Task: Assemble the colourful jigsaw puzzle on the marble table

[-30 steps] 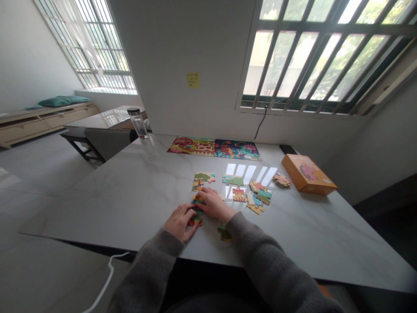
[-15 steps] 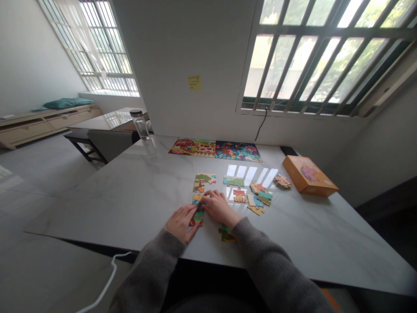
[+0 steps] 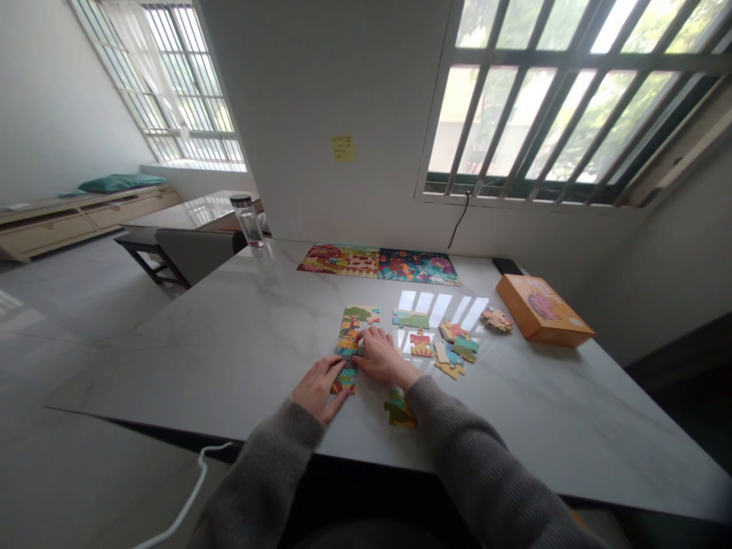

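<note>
Head view: two hands lie flat on the bench, both on one strip of joined puzzle pieces (image 3: 350, 335). The left hand (image 3: 316, 387) is spread, palm down, its fingertips pressing the near end of the strip. The right hand (image 3: 382, 357) is also released and flat, its fingers touching the strip's right edge about halfway along. Neither hand is curled around anything. The strip runs away from the person, between the two hands at its near end, with a tree picture at its far end.

One loose piece (image 3: 399, 408) lies near and right of the strip's near end, just beside the right grey sleeve (image 3: 457, 450). Right of the strip lies a scatter of loose pieces (image 3: 451, 347); about five, though some overlap and the count is uncertain. Farther right of the strip sits one small heap of pieces (image 3: 496, 319), too small to count, and beyond it one orange box (image 3: 543, 309).

Beyond the strip's far end, two finished puzzle pictures (image 3: 377, 261) lie side by side, touching. Far left of the strip's far end stands one clear bottle (image 3: 248, 221) at the bench (image 3: 240, 335) edge. One yellow note (image 3: 343, 147) is stuck on the wall above the strip.
</note>
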### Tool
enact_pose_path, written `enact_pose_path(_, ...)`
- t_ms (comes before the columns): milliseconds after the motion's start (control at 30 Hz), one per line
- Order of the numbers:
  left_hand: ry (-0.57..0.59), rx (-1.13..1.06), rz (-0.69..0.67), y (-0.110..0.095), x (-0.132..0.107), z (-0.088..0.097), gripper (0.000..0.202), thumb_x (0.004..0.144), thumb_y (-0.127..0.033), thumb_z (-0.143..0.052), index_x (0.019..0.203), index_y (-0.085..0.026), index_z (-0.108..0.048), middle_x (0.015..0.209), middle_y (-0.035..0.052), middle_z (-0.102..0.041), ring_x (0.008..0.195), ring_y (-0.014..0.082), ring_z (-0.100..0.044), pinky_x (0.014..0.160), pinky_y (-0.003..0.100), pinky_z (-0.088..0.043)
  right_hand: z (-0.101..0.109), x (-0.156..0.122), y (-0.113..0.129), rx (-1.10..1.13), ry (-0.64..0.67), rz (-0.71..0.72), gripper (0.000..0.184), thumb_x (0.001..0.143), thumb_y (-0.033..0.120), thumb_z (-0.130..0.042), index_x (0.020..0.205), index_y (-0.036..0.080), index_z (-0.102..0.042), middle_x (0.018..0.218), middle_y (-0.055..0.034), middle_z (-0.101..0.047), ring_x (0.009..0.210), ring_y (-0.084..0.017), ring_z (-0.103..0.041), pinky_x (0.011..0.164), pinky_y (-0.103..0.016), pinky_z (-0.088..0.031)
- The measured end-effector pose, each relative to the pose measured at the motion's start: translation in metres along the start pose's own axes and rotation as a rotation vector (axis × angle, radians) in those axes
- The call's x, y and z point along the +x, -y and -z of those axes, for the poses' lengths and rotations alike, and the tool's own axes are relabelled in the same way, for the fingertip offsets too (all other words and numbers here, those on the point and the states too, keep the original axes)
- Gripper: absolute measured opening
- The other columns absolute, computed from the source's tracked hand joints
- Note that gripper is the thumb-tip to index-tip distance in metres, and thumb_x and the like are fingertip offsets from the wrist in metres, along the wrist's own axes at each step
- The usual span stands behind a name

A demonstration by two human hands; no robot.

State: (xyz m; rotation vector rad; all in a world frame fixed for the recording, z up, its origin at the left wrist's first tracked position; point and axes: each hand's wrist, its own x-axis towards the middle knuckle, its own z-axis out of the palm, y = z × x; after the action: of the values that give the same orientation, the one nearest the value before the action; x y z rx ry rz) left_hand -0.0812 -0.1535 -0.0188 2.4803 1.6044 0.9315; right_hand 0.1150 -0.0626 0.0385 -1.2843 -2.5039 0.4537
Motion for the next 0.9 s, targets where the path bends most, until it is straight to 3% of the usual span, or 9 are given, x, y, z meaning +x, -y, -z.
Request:
enact_pose_path(367, 0.014, 0.025, 0.018, -0.0010, 0.0075, 0.0026, 0.048, 0.094, -0.039, -0.053, 0.135, -0.014, -0.058, 0.135, 0.0173, -0.059, 0.124, 0.0317, -0.059, 0.108, 0.048, -0.051, 0.0005, 0.0048, 0.0009, -0.090, -0.021, 0.028, 0.033, 0.092, 0.035, -0.063, 0.119, 0.017, -0.057, 0.121, -0.0135, -0.058, 0.115, -0.030, -0.049, 0.095, -0.045, -0.040)
enact_pose_path(500, 0.005, 0.040, 0.014, -0.0011, 0.0077, 0.0002, 0.049, 0.095, -0.040, -0.053, 0.135, -0.013, -0.058, 0.135, 0.0179, -0.060, 0.125, 0.0316, -0.059, 0.109, 0.048, -0.051, 0.0001, 0.0024, 0.0016, -0.113, -0.099, 0.144, 0.041, 0.091, 0.029, -0.064, 0.130, 0.021, -0.055, 0.132, -0.0125, -0.056, 0.124, -0.029, -0.045, 0.099, -0.042, -0.040)
enact_pose_path(633, -0.009, 0.043, 0.015, -0.0015, 0.0070, -0.0022, 0.049, 0.095, -0.040, -0.053, 0.137, -0.014, -0.057, 0.137, 0.0170, -0.060, 0.126, 0.0309, -0.059, 0.109, 0.047, -0.051, -0.0027, 0.0004, 0.0022, -0.118, -0.114, 0.235, 0.036, 0.095, 0.028, -0.059, 0.130, 0.024, -0.056, 0.142, -0.0082, -0.054, 0.128, -0.026, -0.045, 0.102, -0.041, -0.039)
enact_pose_path(900, -0.022, 0.104, 0.018, -0.0019, 0.0061, -0.0059, 0.049, 0.094, -0.036, -0.052, 0.138, -0.015, -0.055, 0.138, 0.0164, -0.059, 0.127, 0.0305, -0.058, 0.108, 0.047, -0.051, -0.0006, 0.0038, 0.0056, -0.162, -0.069, 0.197, 0.029, 0.102, 0.035, -0.050, 0.127, 0.023, -0.060, 0.134, -0.0072, -0.063, 0.121, -0.025, -0.051, 0.100, -0.041, -0.037)
